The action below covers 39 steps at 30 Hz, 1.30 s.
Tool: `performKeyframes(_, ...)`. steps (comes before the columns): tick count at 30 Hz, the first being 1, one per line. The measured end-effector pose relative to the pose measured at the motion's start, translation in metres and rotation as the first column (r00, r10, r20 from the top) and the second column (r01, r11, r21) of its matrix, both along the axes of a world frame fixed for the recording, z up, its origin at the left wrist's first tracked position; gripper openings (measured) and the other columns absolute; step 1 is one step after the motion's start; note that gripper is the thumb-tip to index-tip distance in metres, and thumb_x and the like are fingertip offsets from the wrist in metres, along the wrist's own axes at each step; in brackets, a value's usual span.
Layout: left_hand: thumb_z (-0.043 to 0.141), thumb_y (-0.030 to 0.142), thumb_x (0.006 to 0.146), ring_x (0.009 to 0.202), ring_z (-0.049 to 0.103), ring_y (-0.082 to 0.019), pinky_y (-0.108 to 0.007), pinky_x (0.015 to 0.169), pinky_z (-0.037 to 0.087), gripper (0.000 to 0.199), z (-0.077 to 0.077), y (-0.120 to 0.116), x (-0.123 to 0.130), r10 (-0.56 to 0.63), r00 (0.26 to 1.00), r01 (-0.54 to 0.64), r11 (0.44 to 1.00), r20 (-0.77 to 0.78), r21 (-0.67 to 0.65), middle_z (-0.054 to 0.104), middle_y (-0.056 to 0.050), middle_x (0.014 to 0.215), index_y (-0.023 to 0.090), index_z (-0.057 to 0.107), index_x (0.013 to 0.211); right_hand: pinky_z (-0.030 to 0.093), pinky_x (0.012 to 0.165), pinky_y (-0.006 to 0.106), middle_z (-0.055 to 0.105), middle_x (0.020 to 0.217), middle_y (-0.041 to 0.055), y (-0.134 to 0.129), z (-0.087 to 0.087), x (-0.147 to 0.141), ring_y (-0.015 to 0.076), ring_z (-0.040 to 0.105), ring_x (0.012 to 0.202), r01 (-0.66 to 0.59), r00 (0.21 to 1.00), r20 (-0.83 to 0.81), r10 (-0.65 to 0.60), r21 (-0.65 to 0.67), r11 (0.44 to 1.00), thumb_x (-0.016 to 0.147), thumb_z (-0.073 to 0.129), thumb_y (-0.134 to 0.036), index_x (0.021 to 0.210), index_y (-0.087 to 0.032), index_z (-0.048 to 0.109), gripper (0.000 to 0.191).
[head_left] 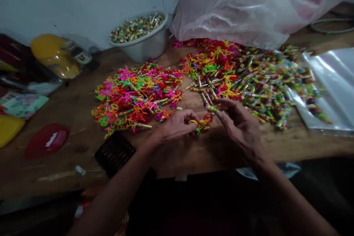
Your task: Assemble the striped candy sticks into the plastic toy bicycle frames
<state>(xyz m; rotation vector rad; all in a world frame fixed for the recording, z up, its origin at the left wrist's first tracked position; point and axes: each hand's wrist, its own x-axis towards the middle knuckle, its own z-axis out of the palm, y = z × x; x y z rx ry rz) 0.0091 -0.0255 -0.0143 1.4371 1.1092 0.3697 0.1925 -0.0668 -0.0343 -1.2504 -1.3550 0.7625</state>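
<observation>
The person's right hand (242,125) is pinching a slim, yellow-green, multicoloured tube (211,108) over the table (190,155); its long axis is running nearly sideways, the free end pointing left and slightly away. The left hand (177,124) is gripping a yellow plastic piece (194,121). Beyond, bright plastic pieces (138,92) are lying heaped.

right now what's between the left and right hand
In the head view, small yellow and red plastic pieces show between the left hand and right hand.
</observation>
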Motion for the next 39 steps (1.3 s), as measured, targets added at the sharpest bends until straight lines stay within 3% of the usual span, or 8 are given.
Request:
performKeyframes(2, 0.056, 0.017, 0.072, 0.064, 0.060, -0.011, -0.019, 0.056, 0.044, 0.014, 0.006, 0.001, 0.001, -0.093, 0.995, 0.096, 0.984, -0.029, 0.148, 0.065, -0.003, 0.075, 0.015, 0.058, 0.086, 0.046, 0.082, 0.033, 0.061, 0.101, 0.0064, 0.006, 0.001, 0.001, 0.0182, 0.057, 0.093, -0.058, 0.982, 0.182, 0.048, 0.048, 0.997, 0.086, 0.051, -0.023, 0.103, -0.021, 0.061, 0.020)
performKeyframes(5, 0.057, 0.018, 0.072, 0.068, 0.059, -0.010, -0.018, 0.058, 0.043, 0.019, 0.009, 0.006, 0.006, -0.018, 1.000, 0.015, 0.974, 0.012, 0.225, 0.065, -0.002, 0.081, 0.016, 0.057, 0.091, 0.047, 0.074, 0.032, 0.062, 0.089, 0.0050, 0.008, -0.002, -0.001, 0.0170, 0.057, 0.081, -0.156, 0.947, 0.276, 0.162, -0.044, 0.987, 0.087, 0.046, -0.021, 0.096, -0.020, 0.061, 0.018)
performKeyframes(9, 0.064, 0.020, 0.069, 0.064, 0.059, -0.010, -0.019, 0.056, 0.044, 0.031, -0.003, 0.010, 0.018, 0.233, 0.969, -0.242, 0.961, 0.081, 0.132, 0.064, -0.003, 0.082, 0.016, 0.052, 0.097, 0.048, 0.069, 0.029, 0.062, 0.090, 0.0044, 0.001, -0.015, -0.011, 0.0153, 0.058, 0.077, -0.094, 0.990, 0.086, 0.108, -0.152, 0.984, 0.088, 0.045, -0.026, 0.103, -0.019, 0.055, 0.019)
performKeyframes(13, 0.067, 0.023, 0.071, 0.065, 0.062, -0.012, -0.019, 0.053, 0.046, 0.035, -0.013, 0.006, 0.032, 0.403, 0.884, -0.403, 0.914, 0.235, -0.051, 0.065, -0.005, 0.086, 0.016, 0.049, 0.101, 0.050, 0.071, 0.030, 0.061, 0.095, 0.0059, -0.004, -0.022, -0.025, 0.0161, 0.060, 0.082, 0.067, 0.998, 0.019, -0.066, -0.080, 0.995, 0.089, 0.044, -0.028, 0.106, -0.020, 0.053, 0.021)
performKeyframes(17, 0.066, 0.024, 0.075, 0.055, 0.059, -0.010, -0.018, 0.043, 0.042, 0.034, -0.009, 0.000, 0.038, 0.460, 0.807, -0.393, 0.887, 0.371, -0.244, 0.066, -0.004, 0.085, 0.016, 0.050, 0.103, 0.049, 0.084, 0.035, 0.061, 0.105, 0.0095, -0.006, -0.020, -0.030, 0.0193, 0.059, 0.096, 0.166, 0.954, 0.224, -0.199, 0.158, 0.973, 0.089, 0.043, -0.020, 0.113, -0.020, 0.051, 0.025)
performKeyframes(23, 0.060, 0.033, 0.082, 0.073, 0.063, -0.014, -0.024, 0.063, 0.051, 0.028, 0.001, -0.017, 0.041, 0.430, 0.726, -0.157, 0.863, 0.536, -0.480, 0.066, -0.008, 0.091, 0.012, 0.061, 0.100, 0.050, 0.083, 0.037, 0.061, 0.110, 0.0115, 0.000, -0.016, -0.027, 0.0210, 0.061, 0.097, 0.284, 0.871, 0.328, -0.367, 0.274, 0.919, 0.090, 0.039, -0.017, 0.120, -0.020, 0.047, 0.031)
performKeyframes(34, 0.065, 0.026, 0.077, 0.057, 0.059, -0.010, -0.020, 0.050, 0.045, 0.021, -0.011, -0.026, 0.015, 0.421, 0.810, -0.219, 0.863, 0.409, -0.455, 0.064, -0.006, 0.078, 0.010, 0.060, 0.089, 0.045, 0.084, 0.039, 0.060, 0.094, 0.0056, -0.012, -0.014, 0.000, 0.0205, 0.057, 0.091, 0.038, 0.951, 0.303, -0.067, 0.100, 0.994, 0.084, 0.053, -0.025, 0.097, -0.023, 0.063, 0.016)
performKeyframes(39, 0.069, 0.022, 0.073, 0.058, 0.059, -0.009, -0.020, 0.053, 0.048, 0.024, -0.017, -0.025, 0.013, 0.447, 0.792, -0.236, 0.853, 0.416, -0.466, 0.064, -0.005, 0.080, 0.010, 0.061, 0.092, 0.048, 0.076, 0.033, 0.063, 0.088, 0.0040, -0.008, -0.009, 0.006, 0.0172, 0.058, 0.082, -0.231, 0.926, 0.304, 0.225, -0.015, 0.973, 0.087, 0.050, -0.026, 0.101, -0.023, 0.063, 0.020)
